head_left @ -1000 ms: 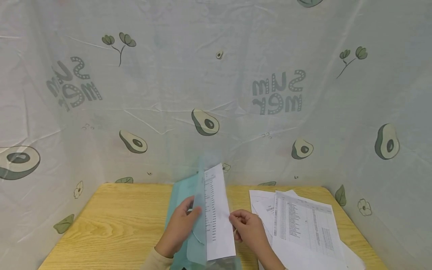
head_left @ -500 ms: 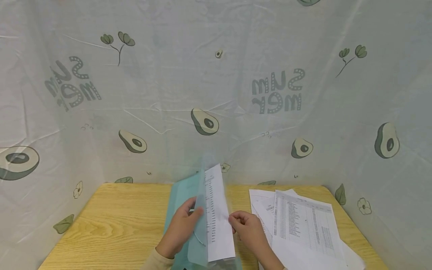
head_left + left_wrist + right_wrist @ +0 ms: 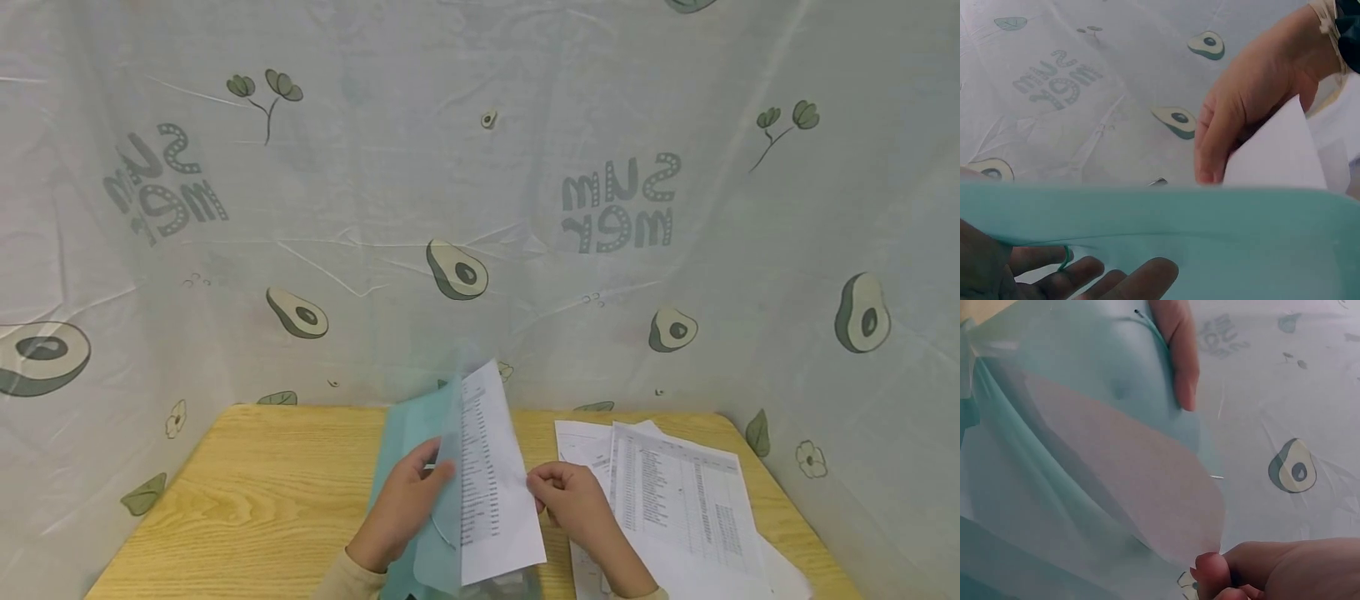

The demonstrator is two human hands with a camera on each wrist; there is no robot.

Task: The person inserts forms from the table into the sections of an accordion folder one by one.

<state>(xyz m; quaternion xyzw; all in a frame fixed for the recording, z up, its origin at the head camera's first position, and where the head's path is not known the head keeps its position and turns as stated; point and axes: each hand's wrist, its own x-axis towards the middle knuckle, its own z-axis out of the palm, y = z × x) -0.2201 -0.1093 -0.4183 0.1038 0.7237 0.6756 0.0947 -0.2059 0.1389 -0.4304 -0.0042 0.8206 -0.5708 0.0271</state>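
A teal translucent folder (image 3: 403,429) stands part open in the middle of the table, with a thin cord (image 3: 442,533) on its flap. My left hand (image 3: 402,500) grips the flap, thumb in front; its fingers (image 3: 1147,278) show through the plastic in the left wrist view. Slanting out of the folder's right side is a printed sheet of paper (image 3: 504,492). My right hand (image 3: 573,500) pinches this sheet by its right edge. The right wrist view shows the paper's plain side (image 3: 1129,456) between the plastic layers, the thumb tip at its corner.
Several loose printed sheets (image 3: 682,508) lie overlapping on the right of the wooden table (image 3: 255,492), close beside my right forearm. A pale curtain (image 3: 360,167) with avocado prints hangs behind the table and along both sides.
My right hand has moved a little to the right with the sheet's edge, and the sheet now shows wider and more tilted outside the folder. My left hand has barely moved.
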